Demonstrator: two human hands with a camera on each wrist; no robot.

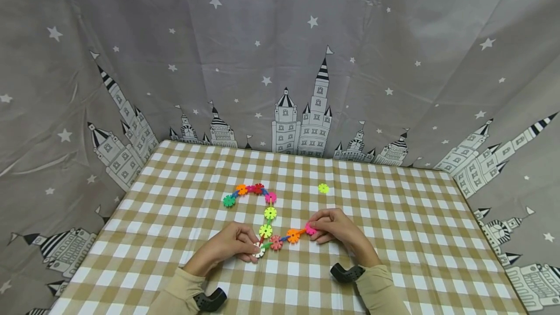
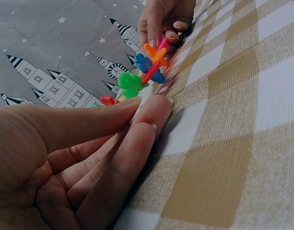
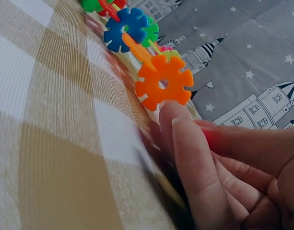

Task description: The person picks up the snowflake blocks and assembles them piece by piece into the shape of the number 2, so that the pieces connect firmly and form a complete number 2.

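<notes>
A chain of colourful notched plastic discs, slotted edge to edge, lies in a bent line on the cloth. My left hand (image 1: 234,243) pinches a white disc (image 1: 260,251) at the chain's lower bend between thumb and fingers. At the right end, a pink disc (image 1: 309,228) is pinched by my right hand (image 1: 336,228), its fingers covering most of it in the right wrist view. Beside that pink disc is an orange disc (image 3: 163,82), standing tilted. From the bend the chain runs up through yellow-green discs (image 1: 265,231) and curves left to a green disc (image 1: 229,201).
A loose yellow disc (image 1: 323,188) lies farther back, apart from the chain. The table carries a brown-and-white checked cloth (image 1: 144,218). Behind it hangs a grey curtain (image 1: 245,38) with castles and stars. Black camera mounts (image 1: 346,273) stick out from both wrists.
</notes>
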